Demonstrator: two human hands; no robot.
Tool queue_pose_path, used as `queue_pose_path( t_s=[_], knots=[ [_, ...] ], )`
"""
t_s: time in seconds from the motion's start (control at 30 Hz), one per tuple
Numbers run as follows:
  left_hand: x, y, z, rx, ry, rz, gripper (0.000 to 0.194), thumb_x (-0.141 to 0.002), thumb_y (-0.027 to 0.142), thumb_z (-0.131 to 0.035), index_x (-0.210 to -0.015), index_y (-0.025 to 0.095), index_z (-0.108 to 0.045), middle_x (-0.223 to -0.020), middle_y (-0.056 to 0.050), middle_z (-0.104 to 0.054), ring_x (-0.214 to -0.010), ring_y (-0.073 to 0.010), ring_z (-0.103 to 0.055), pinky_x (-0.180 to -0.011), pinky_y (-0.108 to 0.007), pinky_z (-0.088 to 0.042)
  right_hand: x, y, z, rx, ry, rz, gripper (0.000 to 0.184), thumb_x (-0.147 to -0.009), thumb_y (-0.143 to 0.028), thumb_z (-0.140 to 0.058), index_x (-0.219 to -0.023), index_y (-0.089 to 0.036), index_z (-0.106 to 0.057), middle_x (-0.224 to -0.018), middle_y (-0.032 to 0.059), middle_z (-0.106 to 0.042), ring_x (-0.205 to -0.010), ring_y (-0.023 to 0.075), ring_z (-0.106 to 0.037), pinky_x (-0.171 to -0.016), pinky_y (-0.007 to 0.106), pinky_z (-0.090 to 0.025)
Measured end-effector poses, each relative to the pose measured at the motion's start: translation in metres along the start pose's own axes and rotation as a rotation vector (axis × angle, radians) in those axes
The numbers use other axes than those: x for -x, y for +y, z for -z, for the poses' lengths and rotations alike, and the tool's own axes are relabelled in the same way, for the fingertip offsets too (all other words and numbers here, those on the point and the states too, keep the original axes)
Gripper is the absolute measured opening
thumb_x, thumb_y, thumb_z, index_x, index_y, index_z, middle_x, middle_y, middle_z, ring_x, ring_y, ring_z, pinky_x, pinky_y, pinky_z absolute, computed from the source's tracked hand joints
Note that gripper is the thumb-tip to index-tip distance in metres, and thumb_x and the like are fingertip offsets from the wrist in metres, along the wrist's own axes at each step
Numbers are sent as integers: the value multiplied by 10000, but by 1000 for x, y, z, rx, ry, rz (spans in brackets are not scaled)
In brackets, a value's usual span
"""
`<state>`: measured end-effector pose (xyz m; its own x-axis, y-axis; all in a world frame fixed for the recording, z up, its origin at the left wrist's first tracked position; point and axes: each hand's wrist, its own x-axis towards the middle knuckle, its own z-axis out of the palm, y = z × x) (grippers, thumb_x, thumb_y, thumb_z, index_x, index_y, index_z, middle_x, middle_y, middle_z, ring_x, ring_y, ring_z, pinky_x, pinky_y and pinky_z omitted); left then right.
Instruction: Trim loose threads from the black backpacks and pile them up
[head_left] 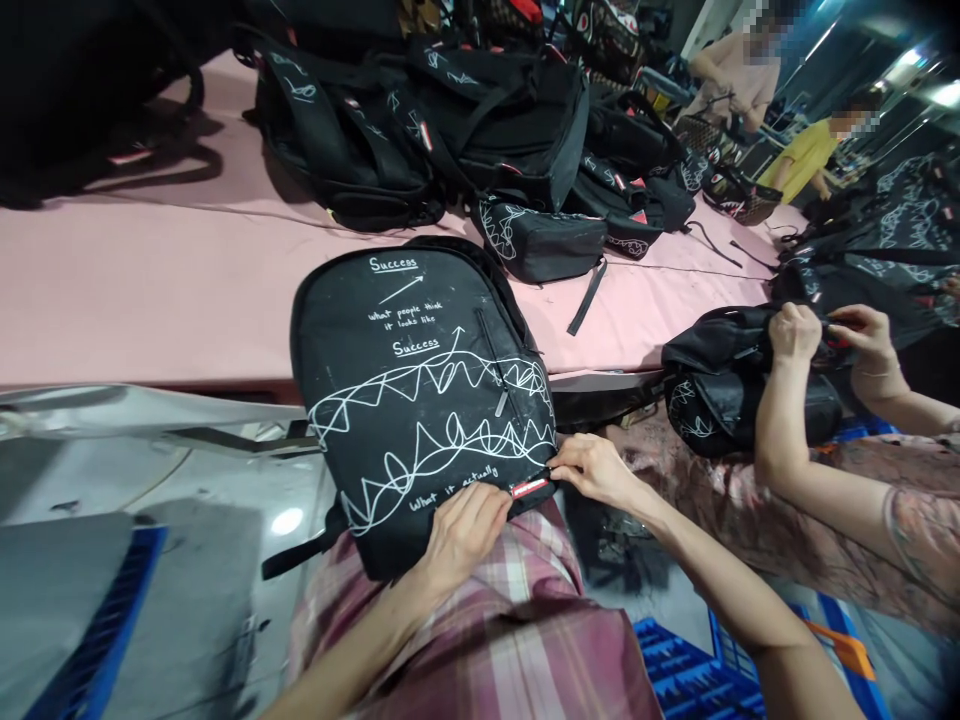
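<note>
A black backpack with white lettering and looping scribbled lines leans on the table edge and my lap, front panel facing up. My left hand lies over its lower front, fingers together and bent, gripping the fabric beside a small red-and-white label. At the lower right corner, my right hand pinches the backpack's edge with thumb and fingers; what exactly sits between the fingertips is too small to make out. A dark strap hangs out at the lower left.
Several black backpacks are piled along the far side of the pink-covered table. At my right, a co-worker's hands handle another black bag. Blue plastic crates stand below. Two people are farther back.
</note>
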<state>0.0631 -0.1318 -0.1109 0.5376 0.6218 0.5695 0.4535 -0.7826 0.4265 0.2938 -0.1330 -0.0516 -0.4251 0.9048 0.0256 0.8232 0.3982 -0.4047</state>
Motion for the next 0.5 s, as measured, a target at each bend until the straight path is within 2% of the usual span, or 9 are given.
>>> queue_pose_path(
  t_s=[0.17,0.27,0.5],
  knots=[
    [3,-2,-3,18,2,-6,91,-828,113,-469,-810,169,-539,-692,-16,-582,-642,-126,-546,-612,-254,-438,0,-2,4,-39,-29,-84,171,-825,-323,-587,-892,-183,-659,-779,34,-662,-753,154,-592,-687,253,-421],
    [3,-2,-2,15,0,-2,88,-827,114,-474,-806,167,-541,-694,-16,-582,-642,-126,-543,-616,-255,-440,-2,-3,5,-63,-42,-147,139,-796,-311,-624,-821,-176,-643,-743,24,-646,-704,146,-580,-641,237,-406],
    [0,0,1,17,-12,1,91,-824,107,-485,-789,164,-547,-687,-20,-583,-633,-126,-539,-617,-255,-451,-1,-5,6,-78,-30,-184,121,-779,-290,-645,-792,-170,-644,-738,27,-646,-687,146,-579,-630,231,-394]
  ],
)
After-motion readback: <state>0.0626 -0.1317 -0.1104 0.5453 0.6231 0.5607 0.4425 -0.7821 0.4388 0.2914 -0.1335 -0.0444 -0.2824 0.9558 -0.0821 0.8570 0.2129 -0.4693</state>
